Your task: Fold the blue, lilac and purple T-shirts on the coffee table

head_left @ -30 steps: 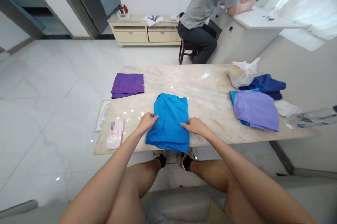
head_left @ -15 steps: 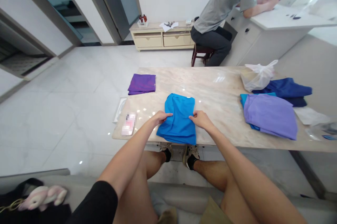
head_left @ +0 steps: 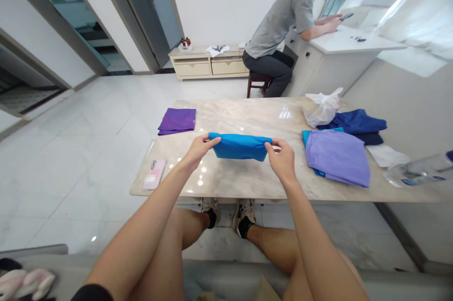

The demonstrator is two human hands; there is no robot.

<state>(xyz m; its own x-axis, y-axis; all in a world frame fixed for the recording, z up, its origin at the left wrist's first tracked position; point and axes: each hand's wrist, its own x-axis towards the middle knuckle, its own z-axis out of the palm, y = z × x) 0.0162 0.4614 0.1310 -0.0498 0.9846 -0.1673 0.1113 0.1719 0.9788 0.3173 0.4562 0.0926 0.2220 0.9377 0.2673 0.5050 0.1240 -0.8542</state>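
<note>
A bright blue folded cloth (head_left: 241,146) hangs between my two hands, above the marble table (head_left: 226,183). My left hand (head_left: 198,149) pinches its left upper corner, with the thumb on the near side. At the opposite upper corner, my right hand (head_left: 282,157) grips it between thumb and fingers. The cloth's top edge is stretched nearly straight. A folded purple cloth (head_left: 177,121) lies at the table's far left. On the right, a lavender cloth (head_left: 337,157) rests over blue fabric.
Dark blue fabric (head_left: 359,126), a white plastic bag (head_left: 322,108) and a clear bottle (head_left: 421,169) occupy the table's right side. A pink phone-like item (head_left: 154,174) lies near the left edge. Beyond the table, a person (head_left: 276,32) sits on a stool at a white counter (head_left: 343,39).
The blue cloth was lying on the table and is now lifted, held by its upper corners and showing a much shorter shape. My hands have moved farther apart. The camera view has shifted.
</note>
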